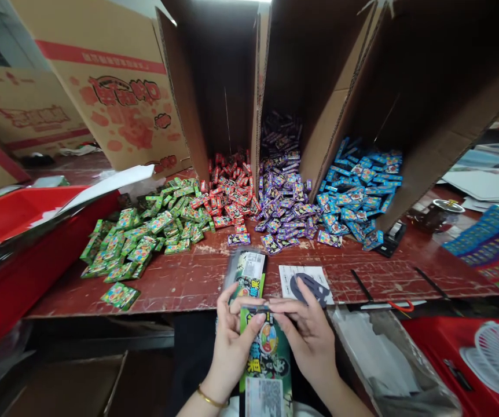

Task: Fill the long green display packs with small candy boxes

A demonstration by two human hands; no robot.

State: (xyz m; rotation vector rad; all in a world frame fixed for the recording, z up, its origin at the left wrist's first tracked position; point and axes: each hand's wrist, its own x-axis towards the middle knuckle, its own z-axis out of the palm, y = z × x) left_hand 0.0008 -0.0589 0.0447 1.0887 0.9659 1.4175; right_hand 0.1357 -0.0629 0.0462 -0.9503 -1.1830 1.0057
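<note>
Currently in hand: one long printed pouch, held upright between left hand and right hand, just off the near edge of the bench. Fingers of both hands closed narrow on the pouch's top edge; mouth possibly open, hard to tell under the fingertips. Second pouch flat on the bench just beyond. Further back, four heaps spilling from tilted cardboard boxes: green packets, red packets, purple packets, blue packets, side by side. Handling note, by judgement: best gripped with both pinches level, top edge taut and square, wrists steady.
</note>
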